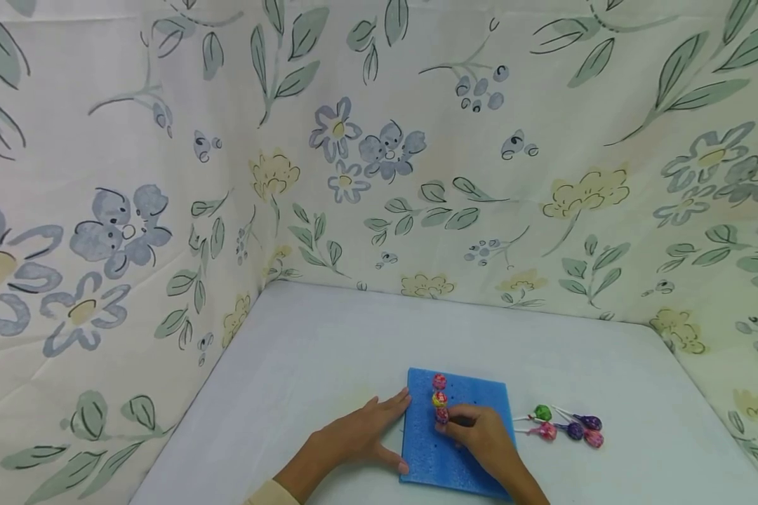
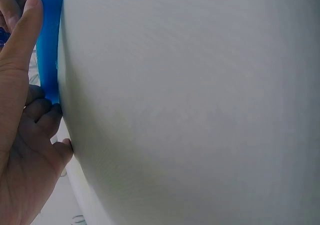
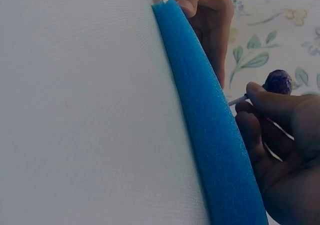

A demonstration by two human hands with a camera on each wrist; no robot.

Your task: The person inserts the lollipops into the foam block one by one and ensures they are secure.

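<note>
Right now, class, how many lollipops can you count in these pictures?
7, I think. Three are on the blue foam board: two upright lollipops and a third lollipop pinched by the right hand. Four lie loose on the table right of it; overlaps may hide more.

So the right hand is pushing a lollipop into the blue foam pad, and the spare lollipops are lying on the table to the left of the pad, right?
Not quite: the spare lollipops lie to the right of the blue foam pad, as the head view shows. The rest holds: the right hand pinches a lollipop by its stick at the pad, while the left hand rests at the pad's left edge.
</note>
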